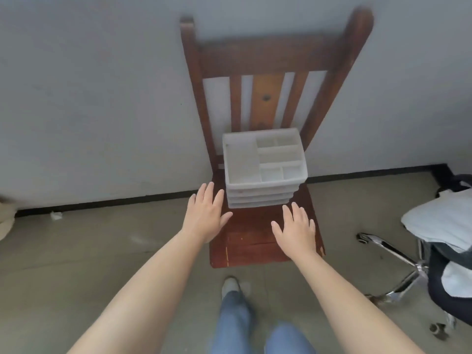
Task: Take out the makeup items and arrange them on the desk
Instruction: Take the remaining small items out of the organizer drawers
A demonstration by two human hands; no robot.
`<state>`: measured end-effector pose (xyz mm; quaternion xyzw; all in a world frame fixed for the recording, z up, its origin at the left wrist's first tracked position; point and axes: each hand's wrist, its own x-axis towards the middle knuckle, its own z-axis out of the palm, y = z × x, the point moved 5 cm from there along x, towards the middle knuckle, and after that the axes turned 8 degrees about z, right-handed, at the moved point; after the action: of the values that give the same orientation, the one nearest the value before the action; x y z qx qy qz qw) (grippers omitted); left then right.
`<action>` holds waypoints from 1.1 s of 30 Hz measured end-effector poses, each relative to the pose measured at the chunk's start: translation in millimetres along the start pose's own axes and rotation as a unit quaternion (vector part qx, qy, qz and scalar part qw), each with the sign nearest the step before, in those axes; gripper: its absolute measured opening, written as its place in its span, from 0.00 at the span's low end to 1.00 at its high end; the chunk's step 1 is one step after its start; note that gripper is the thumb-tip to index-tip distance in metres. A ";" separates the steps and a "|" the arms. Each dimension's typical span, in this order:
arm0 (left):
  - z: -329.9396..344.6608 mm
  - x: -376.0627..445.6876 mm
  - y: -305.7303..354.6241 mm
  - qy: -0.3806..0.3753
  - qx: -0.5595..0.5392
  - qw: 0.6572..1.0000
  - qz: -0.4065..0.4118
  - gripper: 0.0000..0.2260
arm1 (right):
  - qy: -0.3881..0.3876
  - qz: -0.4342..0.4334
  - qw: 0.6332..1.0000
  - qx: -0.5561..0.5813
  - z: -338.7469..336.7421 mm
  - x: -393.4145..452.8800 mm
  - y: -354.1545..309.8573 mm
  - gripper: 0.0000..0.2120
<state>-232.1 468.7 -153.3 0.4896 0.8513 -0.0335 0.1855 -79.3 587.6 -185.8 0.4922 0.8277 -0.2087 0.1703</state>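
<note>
A white plastic makeup organizer with several compartments on top and stacked drawers below stands at the back of a brown wooden chair's seat. The compartments look empty from here, and no makeup items show. My left hand hovers flat with fingers spread just left of the organizer's lower drawers, not touching it. My right hand is spread flat over the seat, in front of the organizer's right corner. Neither hand holds anything.
The chair's slatted back leans against a pale wall. An office chair with chrome legs and pale cloth on it stands at the right. A scrap of white litter lies by the skirting. My jeans and a shoe are below.
</note>
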 end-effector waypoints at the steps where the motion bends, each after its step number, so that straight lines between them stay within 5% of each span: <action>1: 5.3 16.7 -4.1 -0.004 -0.011 1.000 0.011 0.28 | -0.011 0.022 0.998 0.049 8.3 16.7 -4.6 0.27; 5: 29.0 69.0 -15.2 0.000 -0.038 0.997 0.064 0.29 | -0.057 0.100 0.953 0.281 34.8 72.6 -21.6 0.25; 8: 57.1 90.6 -26.9 0.023 -0.046 0.994 0.092 0.31 | -0.081 0.178 0.854 0.482 44.1 98.2 -32.5 0.22; 10: 70.0 95.2 -32.6 0.031 -0.040 0.993 0.103 0.30 | -0.083 0.220 0.769 0.594 49.5 109.4 -37.9 0.19; 14: 69.3 95.1 -36.3 0.085 0.003 0.985 0.148 0.24 | -0.104 0.289 0.510 0.803 59.0 122.3 -44.3 0.12; 17: 68.3 95.3 -39.0 0.109 0.027 0.979 0.171 0.25 | -0.126 0.286 0.412 0.856 56.7 129.1 -47.0 0.07; 22: 66.2 96.5 -38.0 0.106 0.049 0.976 0.183 0.27 | -0.148 0.254 0.426 0.855 70.7 125.6 -31.8 0.25; 27: 63.8 96.4 -37.0 0.060 0.024 0.985 0.158 0.35 | -0.155 0.314 0.493 0.797 106.3 86.0 3.8 0.11; 31: 70.9 84.3 -29.1 0.058 -0.078 0.989 0.113 0.35 | -0.160 0.355 0.503 0.772 120.7 52.3 22.3 0.17; 33: 84.5 71.0 -19.5 0.025 -0.184 0.982 0.025 0.33 | -0.160 0.355 0.508 0.768 118.9 45.3 25.2 0.23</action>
<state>-256.8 496.8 -259.0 0.4690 0.8346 0.1405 0.2522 -68.6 571.1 -314.0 0.6411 0.0578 -0.7606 -0.0849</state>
